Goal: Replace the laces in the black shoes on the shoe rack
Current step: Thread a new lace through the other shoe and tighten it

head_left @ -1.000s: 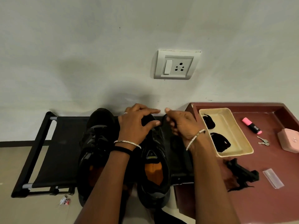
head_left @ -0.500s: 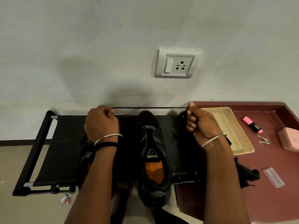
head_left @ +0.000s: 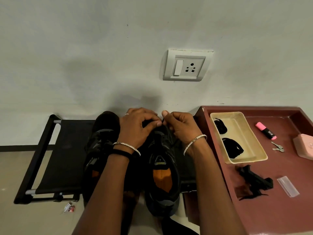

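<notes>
On black fabric shoe rack (head_left: 64,158): black shoe with orange insole (head_left: 162,168), toe to wall. My left hand (head_left: 135,128) and right hand (head_left: 183,128) meet over toe eyelets, fingers of both pinching thin black lace (head_left: 163,121). I'd keep ends even, feed flat. Maroon worktop (head_left: 279,209) and cream plastic tray (head_left: 246,161) close by my right arm.

Count: left hand (head_left: 137,128) + right hand (head_left: 183,128) = 2, 1 lace (head_left: 164,122) pinched between them. Under the hands: 2 black shoes (head_left: 162,167), 1 shoe rack (head_left: 59,158). Right of the right hand, on the bench (head_left: 279,217): 1 tray (head_left: 242,133), 2 lace bundles (head_left: 232,148), 1 highlighter (head_left: 265,130), 1 key set (head_left: 277,147), 1 pink box (head_left: 304,146), 1 clear bag (head_left: 288,186). Above the hands: 1 wall socket (head_left: 186,66).
</notes>
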